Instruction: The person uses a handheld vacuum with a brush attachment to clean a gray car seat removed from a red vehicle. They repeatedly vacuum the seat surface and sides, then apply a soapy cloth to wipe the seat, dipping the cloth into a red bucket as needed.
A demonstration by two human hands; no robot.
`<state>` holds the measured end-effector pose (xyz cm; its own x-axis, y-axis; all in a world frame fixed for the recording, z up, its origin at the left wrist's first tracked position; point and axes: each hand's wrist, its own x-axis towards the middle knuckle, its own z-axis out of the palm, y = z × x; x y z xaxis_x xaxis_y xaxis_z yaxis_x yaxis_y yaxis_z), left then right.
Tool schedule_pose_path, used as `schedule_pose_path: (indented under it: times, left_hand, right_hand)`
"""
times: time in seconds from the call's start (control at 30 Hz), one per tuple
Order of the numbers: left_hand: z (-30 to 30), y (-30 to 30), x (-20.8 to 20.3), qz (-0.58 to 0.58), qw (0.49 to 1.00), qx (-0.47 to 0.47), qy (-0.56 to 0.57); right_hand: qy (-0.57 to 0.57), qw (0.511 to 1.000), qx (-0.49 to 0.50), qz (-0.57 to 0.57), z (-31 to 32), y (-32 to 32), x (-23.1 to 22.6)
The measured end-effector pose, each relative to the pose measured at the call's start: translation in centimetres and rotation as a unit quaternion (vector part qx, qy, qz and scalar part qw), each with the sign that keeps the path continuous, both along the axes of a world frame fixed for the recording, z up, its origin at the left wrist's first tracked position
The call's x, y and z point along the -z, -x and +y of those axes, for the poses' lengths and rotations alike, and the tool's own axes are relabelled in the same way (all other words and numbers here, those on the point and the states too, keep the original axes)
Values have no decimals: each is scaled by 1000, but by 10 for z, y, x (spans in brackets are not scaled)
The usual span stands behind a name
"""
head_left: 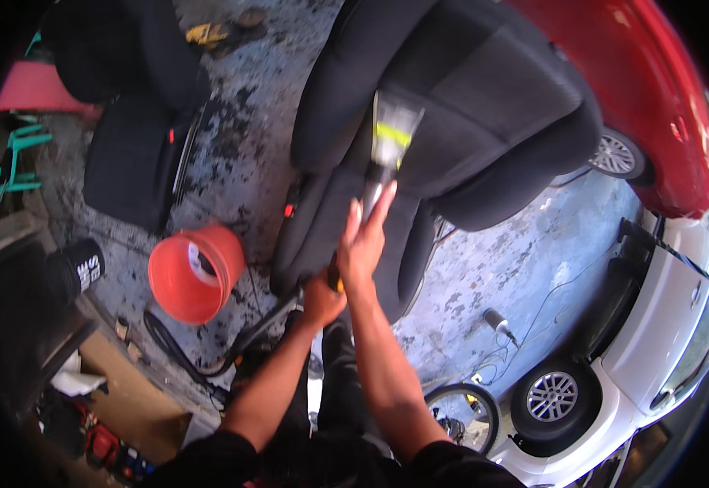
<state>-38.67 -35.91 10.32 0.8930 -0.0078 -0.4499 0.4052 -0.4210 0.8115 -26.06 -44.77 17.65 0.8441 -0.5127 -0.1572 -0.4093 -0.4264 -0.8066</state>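
A black cloth car seat (484,89) stands on the floor in front of me. Its backrest is under the clear, flared head of an upholstery vacuum wand (393,138), which has a yellow-green band. My right hand (361,248) is closed around the wand's tube, just below that head. Lower down and to the left, my left hand (322,301) grips the rear handle, whose far side is hidden by the fingers. From there a dark hose (253,332) curves down to the left. Whether the head touches the cloth, I cannot tell.
An orange-red bucket (163,281) stands left of the seat, and a second black seat (131,159) is beyond it. A red car (655,89) and a white car (655,313) are at right. A cylindrical device (495,319) with a cord lies near a wheel (491,419).
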Motion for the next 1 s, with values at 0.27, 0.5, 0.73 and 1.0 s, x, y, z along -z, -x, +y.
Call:
schedule_pose_path:
  times: [0.27,0.5,0.73,1.0]
  left_hand:
    - [-54,-49,-127,-157,987,22,40]
    - [-97,-127,-127,-131,988,29,78]
    - [-101,-144,-75,-167,981,19,102]
    - [-105,-142,-88,-143,983,7,115]
  right_hand:
    - [-55,994,56,-76,-54,-30,-132]
    - [97,989,41,-101,-100,-107,-133]
    - [116,982,40,-147,-94,-100,-84]
    - [42,991,51,-119,-94,-95,-82]
